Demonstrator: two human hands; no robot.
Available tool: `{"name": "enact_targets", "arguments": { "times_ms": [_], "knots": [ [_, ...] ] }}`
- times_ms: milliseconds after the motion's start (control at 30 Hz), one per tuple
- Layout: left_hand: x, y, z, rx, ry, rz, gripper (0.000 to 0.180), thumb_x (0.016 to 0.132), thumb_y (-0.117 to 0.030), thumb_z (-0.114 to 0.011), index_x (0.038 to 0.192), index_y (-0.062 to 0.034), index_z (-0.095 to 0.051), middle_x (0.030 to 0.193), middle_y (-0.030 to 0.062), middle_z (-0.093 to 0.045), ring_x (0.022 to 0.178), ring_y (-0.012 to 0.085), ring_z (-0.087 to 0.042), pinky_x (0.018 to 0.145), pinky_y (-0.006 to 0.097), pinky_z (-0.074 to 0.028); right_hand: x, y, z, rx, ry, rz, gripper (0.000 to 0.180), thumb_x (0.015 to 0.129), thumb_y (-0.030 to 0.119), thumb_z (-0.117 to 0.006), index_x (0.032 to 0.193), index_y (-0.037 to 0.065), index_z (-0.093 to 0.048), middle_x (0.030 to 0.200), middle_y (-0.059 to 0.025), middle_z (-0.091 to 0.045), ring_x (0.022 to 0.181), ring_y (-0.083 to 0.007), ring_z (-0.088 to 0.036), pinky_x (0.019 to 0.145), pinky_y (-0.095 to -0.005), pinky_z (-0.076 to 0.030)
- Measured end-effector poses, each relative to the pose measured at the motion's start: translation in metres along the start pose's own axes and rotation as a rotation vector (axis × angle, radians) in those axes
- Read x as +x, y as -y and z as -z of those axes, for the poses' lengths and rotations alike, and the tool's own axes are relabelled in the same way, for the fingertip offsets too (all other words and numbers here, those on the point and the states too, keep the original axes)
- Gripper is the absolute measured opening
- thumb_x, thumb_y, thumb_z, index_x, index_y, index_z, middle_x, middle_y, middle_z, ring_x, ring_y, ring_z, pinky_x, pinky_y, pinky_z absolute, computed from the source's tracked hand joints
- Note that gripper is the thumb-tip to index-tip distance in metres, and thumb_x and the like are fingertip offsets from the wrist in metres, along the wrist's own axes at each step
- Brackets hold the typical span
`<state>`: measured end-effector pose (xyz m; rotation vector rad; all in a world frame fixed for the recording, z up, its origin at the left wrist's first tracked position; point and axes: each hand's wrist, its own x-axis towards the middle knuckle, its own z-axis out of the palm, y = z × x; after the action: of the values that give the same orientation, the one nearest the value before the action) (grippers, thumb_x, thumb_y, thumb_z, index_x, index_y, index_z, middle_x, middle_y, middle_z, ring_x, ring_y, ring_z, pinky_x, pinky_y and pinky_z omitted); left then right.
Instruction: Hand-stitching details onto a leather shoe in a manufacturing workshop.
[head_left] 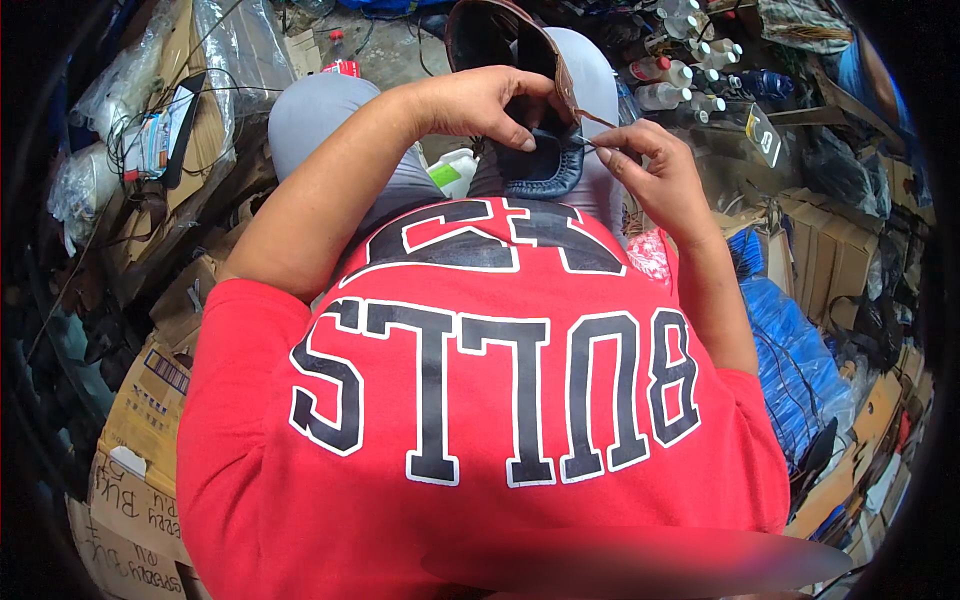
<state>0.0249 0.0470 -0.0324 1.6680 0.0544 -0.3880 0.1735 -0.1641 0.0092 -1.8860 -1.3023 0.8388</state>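
Note:
Between my knees sits a dark, shoe-like leather piece [548, 182] with a gathered, puckered rim and a brown, curved upper part rising away from me. My left hand [478, 104] wraps over it from the left, its thumb pressing on the dark inner part. On the right side, my right hand [655, 172] pinches thumb and forefinger together at the piece's edge. Something thin and small shows at those fingertips, too fine to name. A narrow brown strip [597, 120] sticks out from the edge just above them.
Several plastic bottles [665, 96] lie at the far right. Flattened cardboard [815, 250] and blue plastic sheeting [790, 350] are piled on the right. Clear plastic wrap [250, 50] and a cardboard box [150, 400] are on the left. A white-and-green container [453, 172] stands between my legs.

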Motion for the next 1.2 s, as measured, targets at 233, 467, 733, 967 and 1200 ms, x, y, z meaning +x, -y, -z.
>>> {"name": "enact_targets", "arguments": {
  "times_ms": [233,467,733,967,1200],
  "knots": [
    [0.003,0.001,-0.001,-0.164,-0.036,-0.024,0.045,0.075,-0.008,-0.071,0.119,-0.0018,-0.061,0.113,0.0059,-0.064,0.107,0.0142,-0.056,0.099,0.029,-0.04,0.003,0.0,0.0,-0.029,0.005,-0.005,0.013,0.081,0.008,-0.068,0.093,0.003,-0.07,0.076,-0.0054,-0.058,0.066,-0.0127,-0.054,0.06,-0.026,-0.044],
    [0.006,-0.001,-0.003,-0.226,-0.078,0.006,0.038,0.078,-0.01,-0.072,0.114,-0.0023,-0.065,0.105,0.0039,-0.067,0.096,0.0104,-0.059,0.093,0.025,-0.043,0.003,0.006,-0.001,-0.016,0.024,-0.037,0.014,0.081,0.009,-0.068,0.093,0.003,-0.071,0.078,-0.0065,-0.06,0.069,-0.0138,-0.058,0.063,-0.0269,-0.046],
    [0.021,0.0,-0.01,-0.096,-0.256,0.033,0.027,0.076,-0.012,-0.075,0.101,-0.0026,-0.071,0.091,0.0024,-0.07,0.085,0.0083,-0.061,0.087,0.024,-0.046,0.005,0.011,0.0,-0.128,-0.016,-0.073,0.015,0.081,0.011,-0.067,0.093,0.002,-0.07,0.078,-0.0091,-0.061,0.069,-0.0172,-0.06,0.063,-0.0279,-0.047],
    [0.019,-0.001,-0.008,-0.164,-0.249,0.029,0.025,0.075,-0.011,-0.074,0.098,-0.002,-0.071,0.091,0.0036,-0.071,0.084,0.0085,-0.062,0.087,0.024,-0.046,0.005,0.01,-0.001,-0.091,-0.007,-0.048,0.015,0.08,0.011,-0.067,0.093,0.003,-0.07,0.081,-0.0104,-0.063,0.072,-0.0192,-0.062,0.065,-0.0288,-0.048],
    [0.019,-0.003,-0.008,-0.141,-0.246,0.033,0.025,0.076,-0.012,-0.074,0.1,-0.0023,-0.071,0.091,0.0033,-0.07,0.084,0.0087,-0.062,0.088,0.024,-0.046,0.006,0.011,-0.002,-0.088,0.02,-0.064,0.015,0.08,0.011,-0.068,0.093,0.002,-0.07,0.082,-0.0118,-0.065,0.072,-0.0208,-0.063,0.066,-0.0301,-0.049]
  ]
}}
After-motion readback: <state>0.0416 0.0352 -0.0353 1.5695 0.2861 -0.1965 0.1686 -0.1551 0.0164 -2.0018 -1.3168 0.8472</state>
